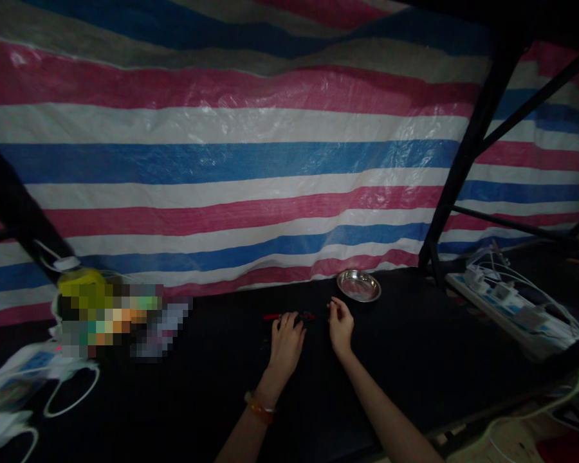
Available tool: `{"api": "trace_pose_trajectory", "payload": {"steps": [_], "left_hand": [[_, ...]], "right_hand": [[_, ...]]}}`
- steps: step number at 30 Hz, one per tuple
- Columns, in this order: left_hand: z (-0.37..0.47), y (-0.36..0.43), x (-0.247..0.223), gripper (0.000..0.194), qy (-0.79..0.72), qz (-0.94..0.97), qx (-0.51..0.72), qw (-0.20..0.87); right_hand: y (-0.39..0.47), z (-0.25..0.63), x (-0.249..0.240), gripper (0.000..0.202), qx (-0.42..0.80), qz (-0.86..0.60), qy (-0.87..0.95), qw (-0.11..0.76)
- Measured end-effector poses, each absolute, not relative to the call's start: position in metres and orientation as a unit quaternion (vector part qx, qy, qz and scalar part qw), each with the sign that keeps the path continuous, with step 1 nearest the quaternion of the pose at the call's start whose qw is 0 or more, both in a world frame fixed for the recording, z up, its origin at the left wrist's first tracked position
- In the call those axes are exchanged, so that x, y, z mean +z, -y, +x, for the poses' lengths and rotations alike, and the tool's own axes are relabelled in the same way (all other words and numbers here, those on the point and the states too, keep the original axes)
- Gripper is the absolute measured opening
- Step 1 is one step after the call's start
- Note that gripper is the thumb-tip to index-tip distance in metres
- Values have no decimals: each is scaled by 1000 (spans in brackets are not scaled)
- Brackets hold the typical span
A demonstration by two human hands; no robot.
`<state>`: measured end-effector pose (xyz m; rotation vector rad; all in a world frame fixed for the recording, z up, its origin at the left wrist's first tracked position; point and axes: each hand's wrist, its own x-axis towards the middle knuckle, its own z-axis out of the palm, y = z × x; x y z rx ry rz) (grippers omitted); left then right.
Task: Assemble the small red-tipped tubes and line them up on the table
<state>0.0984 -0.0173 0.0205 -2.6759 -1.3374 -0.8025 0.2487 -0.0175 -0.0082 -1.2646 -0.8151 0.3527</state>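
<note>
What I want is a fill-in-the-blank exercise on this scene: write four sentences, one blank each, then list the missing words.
1. The main colour showing on the slim item at the left hand is ____.
2. Of the left hand and the right hand, the one nearer the round metal dish is the ____ one.
3. The orange bracelet circles the ____ wrist.
4. The striped sheet behind shows red, white and ____ stripes.

Missing words: red; right; left; blue

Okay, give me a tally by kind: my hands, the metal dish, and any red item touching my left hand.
Hands: 2, left hand and right hand
Metal dish: 1
Red item: seemingly 1, partly covered
Total: 4, as far as visible
</note>
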Motion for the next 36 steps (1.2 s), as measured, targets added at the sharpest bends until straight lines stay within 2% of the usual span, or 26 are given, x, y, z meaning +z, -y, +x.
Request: {"api": "trace_pose_trajectory", "payload": {"steps": [7,15,23,29,36], "left_hand": [[92,20,23,22,417,-873,-251,-9],[93,24,26,19,454,-854,-254,-7],[92,27,29,19,453,-854,-254,-11],[92,24,26,19,439,-862,-254,-20],[93,22,28,18,417,-867,-269,-43]], "right_hand": [[23,239,-1,37,213,-556,339,728],[30,231,2,42,302,-535,341,712],[38,227,3,27,215,-544,474,658],[40,225,8,21,205,-538,556,600],[37,226,6,21,223,-544,507,630]]}}
